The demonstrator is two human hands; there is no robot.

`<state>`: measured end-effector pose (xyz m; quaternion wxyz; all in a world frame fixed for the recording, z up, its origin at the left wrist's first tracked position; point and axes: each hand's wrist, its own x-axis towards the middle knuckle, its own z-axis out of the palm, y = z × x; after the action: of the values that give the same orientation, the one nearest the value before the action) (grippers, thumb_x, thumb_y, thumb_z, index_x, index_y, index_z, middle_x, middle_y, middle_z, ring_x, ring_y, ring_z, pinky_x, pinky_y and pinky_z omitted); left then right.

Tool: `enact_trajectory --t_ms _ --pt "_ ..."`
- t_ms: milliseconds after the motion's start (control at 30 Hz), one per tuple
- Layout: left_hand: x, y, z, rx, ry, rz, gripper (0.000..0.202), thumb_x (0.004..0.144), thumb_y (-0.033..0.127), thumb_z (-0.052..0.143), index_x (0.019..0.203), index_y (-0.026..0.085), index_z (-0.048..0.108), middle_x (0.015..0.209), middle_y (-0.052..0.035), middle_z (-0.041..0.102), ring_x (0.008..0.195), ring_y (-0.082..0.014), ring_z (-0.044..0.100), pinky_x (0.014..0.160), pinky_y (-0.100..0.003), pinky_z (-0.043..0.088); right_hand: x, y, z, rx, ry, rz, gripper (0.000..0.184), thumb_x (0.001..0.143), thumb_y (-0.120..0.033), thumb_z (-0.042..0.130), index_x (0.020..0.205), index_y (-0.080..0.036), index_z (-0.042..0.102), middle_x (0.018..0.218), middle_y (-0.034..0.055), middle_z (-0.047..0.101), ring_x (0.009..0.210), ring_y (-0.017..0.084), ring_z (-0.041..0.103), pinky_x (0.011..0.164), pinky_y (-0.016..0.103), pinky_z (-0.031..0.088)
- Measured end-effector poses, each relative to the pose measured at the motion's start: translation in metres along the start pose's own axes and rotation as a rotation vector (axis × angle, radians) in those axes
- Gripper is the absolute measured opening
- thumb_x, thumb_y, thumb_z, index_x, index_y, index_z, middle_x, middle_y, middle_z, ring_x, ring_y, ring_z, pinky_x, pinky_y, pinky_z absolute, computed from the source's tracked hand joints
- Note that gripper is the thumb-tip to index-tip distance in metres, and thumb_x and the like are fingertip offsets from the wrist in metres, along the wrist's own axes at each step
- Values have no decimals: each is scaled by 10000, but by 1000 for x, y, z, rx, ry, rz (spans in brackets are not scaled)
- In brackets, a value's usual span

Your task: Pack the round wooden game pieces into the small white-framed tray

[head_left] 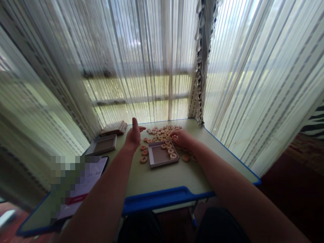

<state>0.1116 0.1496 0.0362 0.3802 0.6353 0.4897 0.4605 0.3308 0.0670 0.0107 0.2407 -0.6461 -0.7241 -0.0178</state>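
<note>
My left hand (135, 134) is held above the table left of the pieces, thumb up and fingers stretched out, with nothing in it. At the far right corner of a shallow open box (151, 156), my right hand (179, 138) has its fingers bent together at the edge of the heap, on a xiangqi piece that they mostly hide. Inside the box, several round xiangqi pieces (171, 151) with dark characters lie along its right and far sides. Beyond it spreads a heap of xiangqi pieces (159, 131). Other pieces (144, 159) with red or dark characters lie left of the box.
On the table's left side are the shallow box lid (115, 143), a book-like bundle (115, 127) and a tablet or phone (95, 172), partly pixelated. A blue trough (157, 199) edges the table (162, 179) in front. Sheer curtains (141, 60) hang behind it.
</note>
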Motion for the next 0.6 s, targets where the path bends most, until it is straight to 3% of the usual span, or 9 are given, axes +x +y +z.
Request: enact_trajectory --t_ms 333,600 --pt "-4 -15 13 21 -174 -142 921 648 772 70 891 99 650 965 -174 637 899 -275 576 770 -368 400 1 -1 2 -12 -7 -7 247 718 -165 502 899 -183 669 970 55 624 879 158 548 810 227 400" --pt "-7 -11 4 259 -111 39 900 679 750 91 977 101 639 940 -154 646 915 -301 566 770 -374 405 0 -2 -2 -61 7 57 258 734 -240 502 949 -218 642 1068 53 585 995 188 507 869 261 372"
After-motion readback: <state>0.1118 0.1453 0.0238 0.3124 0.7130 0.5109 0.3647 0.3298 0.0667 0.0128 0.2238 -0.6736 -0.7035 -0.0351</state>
